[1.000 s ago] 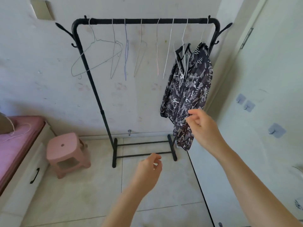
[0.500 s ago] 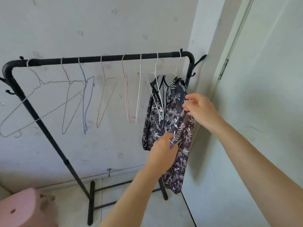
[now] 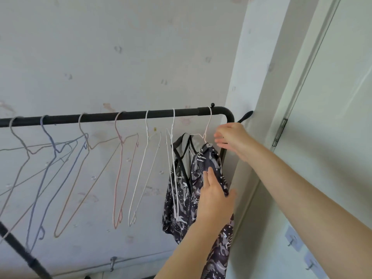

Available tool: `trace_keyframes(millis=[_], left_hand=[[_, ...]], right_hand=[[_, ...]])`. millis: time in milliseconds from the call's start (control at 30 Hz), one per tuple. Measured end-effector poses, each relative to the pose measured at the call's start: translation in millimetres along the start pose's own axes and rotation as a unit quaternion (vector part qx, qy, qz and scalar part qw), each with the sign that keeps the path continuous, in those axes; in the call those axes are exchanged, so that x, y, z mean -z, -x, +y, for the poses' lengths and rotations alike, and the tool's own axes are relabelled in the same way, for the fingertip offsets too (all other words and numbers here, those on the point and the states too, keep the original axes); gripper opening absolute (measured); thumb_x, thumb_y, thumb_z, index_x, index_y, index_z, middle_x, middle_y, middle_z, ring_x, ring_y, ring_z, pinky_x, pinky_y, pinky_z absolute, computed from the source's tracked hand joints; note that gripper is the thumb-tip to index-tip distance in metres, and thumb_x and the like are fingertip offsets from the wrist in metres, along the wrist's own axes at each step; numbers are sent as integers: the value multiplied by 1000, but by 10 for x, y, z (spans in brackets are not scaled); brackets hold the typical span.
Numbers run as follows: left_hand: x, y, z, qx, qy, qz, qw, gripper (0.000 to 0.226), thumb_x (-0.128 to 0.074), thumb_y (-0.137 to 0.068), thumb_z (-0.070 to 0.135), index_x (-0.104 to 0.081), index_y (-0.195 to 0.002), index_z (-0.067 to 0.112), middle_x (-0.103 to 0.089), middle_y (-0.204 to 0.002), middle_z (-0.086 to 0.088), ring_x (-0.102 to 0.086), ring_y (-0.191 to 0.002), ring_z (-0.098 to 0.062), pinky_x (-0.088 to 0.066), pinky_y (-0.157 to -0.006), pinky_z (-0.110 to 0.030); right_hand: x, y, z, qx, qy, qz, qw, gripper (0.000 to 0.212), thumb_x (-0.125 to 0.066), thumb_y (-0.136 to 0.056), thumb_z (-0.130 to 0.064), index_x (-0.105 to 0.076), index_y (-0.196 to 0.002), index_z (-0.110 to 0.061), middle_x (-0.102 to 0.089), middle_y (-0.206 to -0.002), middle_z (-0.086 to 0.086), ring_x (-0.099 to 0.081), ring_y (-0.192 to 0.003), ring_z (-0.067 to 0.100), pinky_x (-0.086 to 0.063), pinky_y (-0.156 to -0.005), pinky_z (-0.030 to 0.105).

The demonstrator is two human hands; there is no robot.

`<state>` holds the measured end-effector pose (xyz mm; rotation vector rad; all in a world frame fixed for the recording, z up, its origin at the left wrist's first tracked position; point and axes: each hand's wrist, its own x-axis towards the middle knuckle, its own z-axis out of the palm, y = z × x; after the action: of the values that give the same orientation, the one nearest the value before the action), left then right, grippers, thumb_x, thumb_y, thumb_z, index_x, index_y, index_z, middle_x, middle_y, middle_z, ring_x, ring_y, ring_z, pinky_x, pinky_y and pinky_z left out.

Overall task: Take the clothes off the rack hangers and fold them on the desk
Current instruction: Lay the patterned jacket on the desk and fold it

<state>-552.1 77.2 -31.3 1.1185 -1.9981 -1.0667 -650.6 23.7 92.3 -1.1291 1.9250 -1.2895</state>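
A dark patterned garment point(image 3: 184, 200) with a black-trimmed neckline hangs on a white wire hanger point(image 3: 207, 127) at the right end of the black rack bar point(image 3: 112, 117). My left hand point(image 3: 214, 196) grips the garment's right side below the shoulder, thumb on one side and fingers on the other. My right hand point(image 3: 231, 136) is raised beside the hanger's neck, fingers extended toward it just above the garment's shoulder; I cannot tell if they touch the wire.
Several empty wire hangers point(image 3: 122, 168) in white, pink, blue and grey hang along the bar to the left. The rack's right post point(image 3: 229, 125) stands close to a wall corner. A door with a hinge point(image 3: 279, 133) is at the right.
The view has tilted up and moved closer to the rack. My left hand slid up the garment. My right hand left the cloth and rose to the hanger's neck.
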Motion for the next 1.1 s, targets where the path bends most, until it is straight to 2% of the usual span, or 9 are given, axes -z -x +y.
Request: trace_keyframes(millis=[100,267,367,433,600,667,767,900,1100], left_hand=[[-43,-185,-57,23,10,-11,1000,97,-57,-93,43,14,-154,21,12,-163,0,-13,-149,-24,-23,-117,-37],[-40,-381,-212,47,50,-58,996,94,-56,-93,33,15,-153,25,-5,-163,-8,-28,-144,-29,-33,-111,-40],[4,-437,-318,55,65,-89,992,92,-54,-92,26,15,-153,31,-38,-146,-27,-63,-105,-18,-55,-81,-32],[62,-446,-350,50,72,-97,991,92,-52,-91,22,15,-153,33,-48,-134,-28,-53,-61,-5,-44,-52,-16],[246,-428,-351,22,67,-130,989,91,-51,-91,18,15,-153,34,-47,-137,-28,-45,-47,0,-36,-47,-10],[308,-429,-333,10,67,-140,988,92,-52,-91,21,15,-152,36,-42,-142,-27,-52,-56,0,-36,-49,-11],[376,-442,-294,-14,58,-145,988,96,-55,-85,28,12,-153,38,-37,-146,-24,-60,-108,-21,-46,-68,-16],[365,-423,-267,-42,63,-141,987,99,-53,-73,42,7,-151,44,-36,-150,-15,-50,-125,-30,-43,-82,-18],[293,-234,-276,-125,56,-161,977,82,-45,-85,70,-5,-152,45,-12,-157,26,-22,-144,-3,-22,-117,-24]], right_hand=[[-64,-258,30,-53,-23,-23,998,44,-50,-94,-9,-43,-133,10,-53,-127,32,-59,-114,38,-54,-92,38],[-178,-525,82,-90,-86,-54,991,25,-50,-95,-8,-55,-117,0,-69,-104,18,-68,-91,25,-55,-81,32],[-214,-611,103,-93,-65,-48,992,17,-49,-94,-7,-57,-108,-1,-71,-93,16,-67,-75,23,-56,-70,29],[-227,-645,110,-113,-55,-74,989,18,-50,-93,-7,-59,-105,2,-72,-93,15,-63,-74,24,-54,-72,33],[-375,-663,63,-133,33,-81,987,28,-61,-89,-22,-62,-110,-5,-69,-88,6,-55,-64,15,-46,-59,26],[-404,-644,22,-119,55,-58,990,33,-63,-89,-30,-65,-108,-4,-63,-84,5,-53,-67,15,-43,-62,25],[-392,-601,-90,-92,39,-15,995,37,-58,-93,-40,-67,-100,-4,-58,-72,2,-51,-62,11,-38,-56,20],[-306,-507,-237,-54,33,22,998,38,-52,-96,-39,-67,-93,-4,-55,-62,-1,-49,-52,8,-39,-46,16],[-61,-245,-158,-41,64,30,997,23,-49,-94,-17,-63,-80,-6,-50,-37,-11,-39,-27,-2,-30,-36,9]])
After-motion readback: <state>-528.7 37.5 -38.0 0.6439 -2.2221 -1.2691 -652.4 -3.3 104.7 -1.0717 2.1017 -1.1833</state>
